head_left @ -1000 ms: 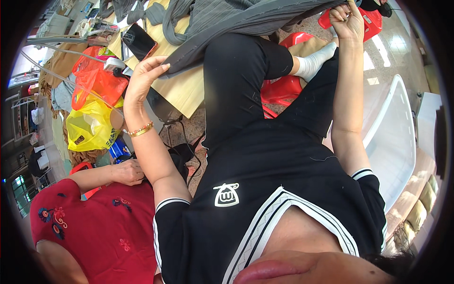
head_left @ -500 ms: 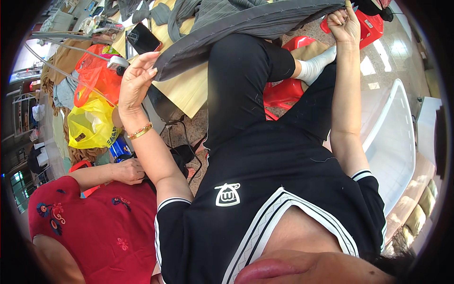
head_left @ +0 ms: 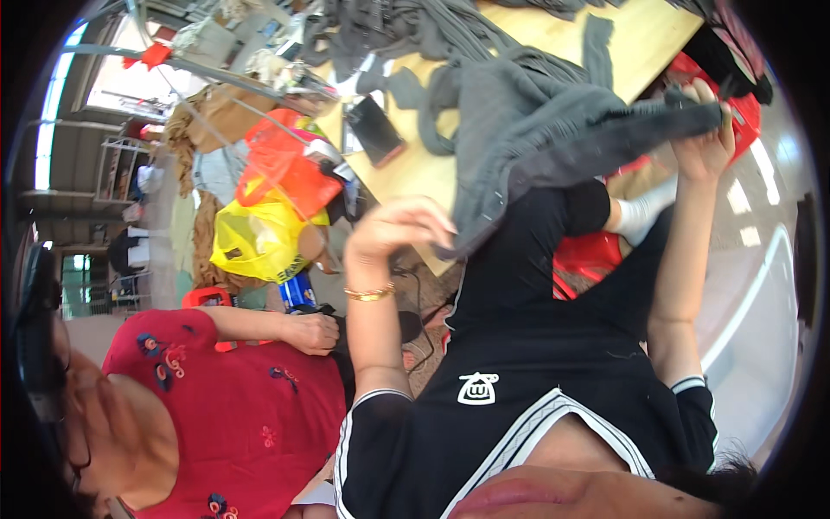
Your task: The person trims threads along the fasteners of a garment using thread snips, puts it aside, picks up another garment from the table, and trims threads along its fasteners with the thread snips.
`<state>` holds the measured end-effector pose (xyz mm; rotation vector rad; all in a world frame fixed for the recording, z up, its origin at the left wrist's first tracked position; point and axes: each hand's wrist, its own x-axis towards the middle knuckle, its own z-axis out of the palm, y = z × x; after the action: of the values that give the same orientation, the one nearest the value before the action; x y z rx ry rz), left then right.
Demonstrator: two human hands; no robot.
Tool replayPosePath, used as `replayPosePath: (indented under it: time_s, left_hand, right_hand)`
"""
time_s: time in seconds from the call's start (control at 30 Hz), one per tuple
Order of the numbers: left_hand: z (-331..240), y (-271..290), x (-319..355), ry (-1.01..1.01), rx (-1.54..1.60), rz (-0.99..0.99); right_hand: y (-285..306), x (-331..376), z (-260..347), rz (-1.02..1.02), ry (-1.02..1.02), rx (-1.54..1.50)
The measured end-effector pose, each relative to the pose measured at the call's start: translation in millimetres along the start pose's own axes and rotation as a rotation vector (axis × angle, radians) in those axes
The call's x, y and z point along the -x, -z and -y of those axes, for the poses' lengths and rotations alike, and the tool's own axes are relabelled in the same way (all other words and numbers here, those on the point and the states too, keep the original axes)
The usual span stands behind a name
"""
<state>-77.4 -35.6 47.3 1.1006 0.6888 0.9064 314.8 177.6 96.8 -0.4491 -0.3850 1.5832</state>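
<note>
Head view:
Left hand (head_left: 393, 229): closed on one edge of the grey cloth (head_left: 553, 130).
Right hand (head_left: 705, 130): closed on the other end of it.
Grey cloth: stretched between both hands, above the wooden table (head_left: 424, 173).
Phone (head_left: 374, 131): lying flat on the table.
Beside: a person in a red top (head_left: 251, 415).
</note>
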Motion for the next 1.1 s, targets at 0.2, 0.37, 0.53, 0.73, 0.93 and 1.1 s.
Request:
replayPosePath:
  time_s: [0.2,0.37,0.53,0.73,0.93,1.1]
  left_hand:
    - [38.8,-13.1,-7.2,0.106,-0.076,-0.243]
    - [43.2,-30.6,-20.2,0.289,-0.038,-0.357]
    - [47.7,-45.6,-17.5,0.137,-0.306,-0.666]
    - [42.5,-59.7,-30.2,0.01,-0.379,-0.763]
    - [56.4,-52.8,-39.3,-0.038,-0.121,-0.778]
    - [53.1,-62.9,-40.2,-0.135,0.127,-0.775]
  right_hand:
    - [51.7,-27.4,-58.6,0.472,-0.329,0.458]
    - [51.8,-42.0,-84.4,0.294,-0.42,0.537]
    - [20.1,-63.6,-130.5,0.442,0.008,1.21]
    - [-17.4,15.2,-90.7,0.696,0.38,1.162]
    - [8.3,66.2,-103.1,1.132,0.533,1.279]
    - [13.8,76.6,-106.2,1.106,0.526,1.335]
